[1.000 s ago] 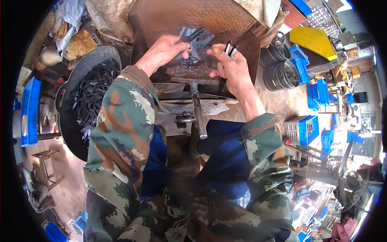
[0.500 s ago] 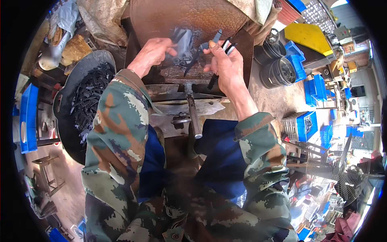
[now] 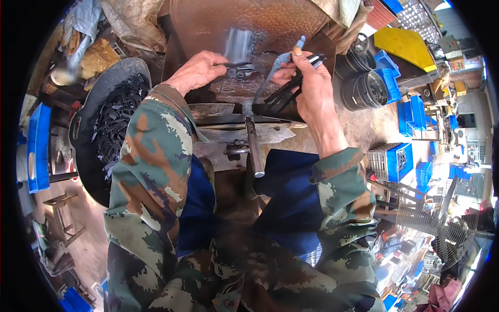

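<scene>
My left hand (image 3: 197, 74) is closed, its fingertips pinching a thin dark metal strip (image 3: 234, 65) that points right. Just beyond the strip is a smooth pale-grey, streaked band (image 3: 239, 44), with small dark pieces at its foot. My right hand (image 3: 315, 88) is wrapped round several dark metal strips (image 3: 284, 94), their bright ridged ends (image 3: 315, 60) showing above the fingers. A slender grey hooked tool (image 3: 275, 66) also sits in this hand, between thumb and fingers, its long end slanting down to the left.
A deep black basin (image 3: 139, 65) full of dark strips (image 3: 119, 112) stands at the left. A metal rod (image 3: 253, 148) juts toward me from the rusty work surface. Black buckets (image 3: 364, 92), blue crates (image 3: 397, 161) and a caged fan (image 3: 442, 223) are on the right.
My right hand has moved right with its strips and the grey tool, away from the streaked band. The left hand, blurred before, now plainly shows a thin strip in its fingers.
</scene>
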`<state>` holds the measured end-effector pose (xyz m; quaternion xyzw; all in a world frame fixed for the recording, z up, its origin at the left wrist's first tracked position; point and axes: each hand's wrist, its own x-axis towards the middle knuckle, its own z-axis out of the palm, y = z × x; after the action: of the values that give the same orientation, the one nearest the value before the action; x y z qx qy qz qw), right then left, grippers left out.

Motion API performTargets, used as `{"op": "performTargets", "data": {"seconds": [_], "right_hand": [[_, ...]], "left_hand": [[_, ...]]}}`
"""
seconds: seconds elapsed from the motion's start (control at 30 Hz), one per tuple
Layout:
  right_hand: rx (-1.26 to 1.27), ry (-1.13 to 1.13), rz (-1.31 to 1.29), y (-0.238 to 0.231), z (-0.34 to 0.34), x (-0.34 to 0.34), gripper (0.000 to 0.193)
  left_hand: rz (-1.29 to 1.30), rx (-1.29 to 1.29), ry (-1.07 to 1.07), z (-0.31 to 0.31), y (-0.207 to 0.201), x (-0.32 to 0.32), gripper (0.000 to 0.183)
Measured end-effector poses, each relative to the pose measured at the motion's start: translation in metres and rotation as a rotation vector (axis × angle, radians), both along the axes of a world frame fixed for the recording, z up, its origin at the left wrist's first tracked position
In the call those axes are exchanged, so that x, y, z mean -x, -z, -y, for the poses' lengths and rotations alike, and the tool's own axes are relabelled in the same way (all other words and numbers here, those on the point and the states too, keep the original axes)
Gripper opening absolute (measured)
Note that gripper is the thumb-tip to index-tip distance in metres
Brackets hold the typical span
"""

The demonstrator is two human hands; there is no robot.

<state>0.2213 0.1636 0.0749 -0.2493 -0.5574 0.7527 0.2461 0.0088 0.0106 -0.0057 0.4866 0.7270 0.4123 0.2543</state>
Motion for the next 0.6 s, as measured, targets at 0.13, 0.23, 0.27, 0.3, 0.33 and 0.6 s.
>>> {"op": "performTargets", "data": {"seconds": [0.13,0.23,0.27,0.3,0.33,0.6], "right_hand": [[0.132,0.021,-0.069,-0.004,-0.006,-0.005,0.024],[0.265,0.078,-0.134,-0.005,-0.008,-0.007,0.020],[0.270,0.079,-0.138,-0.005,-0.010,-0.008,0.020],[0.297,0.088,-0.141,-0.004,-0.011,-0.009,0.020],[0.323,0.100,-0.143,-0.005,-0.012,-0.010,0.020],[-0.049,0.036,0.087,-0.010,0.006,-0.029,0.022]], "left_hand": [[-0.055,0.017,0.055,-0.003,-0.002,0.001,0.024],[-0.370,0.022,0.034,-0.003,-0.011,-0.007,0.024],[-0.428,-0.004,-0.005,-0.003,-0.010,-0.009,0.025],[-0.487,-0.031,-0.045,-0.003,-0.011,-0.010,0.026],[-0.490,-0.029,-0.041,-0.003,-0.018,-0.013,0.026],[-0.250,0.119,-0.263,0.000,-0.021,-0.003,0.034]]}}
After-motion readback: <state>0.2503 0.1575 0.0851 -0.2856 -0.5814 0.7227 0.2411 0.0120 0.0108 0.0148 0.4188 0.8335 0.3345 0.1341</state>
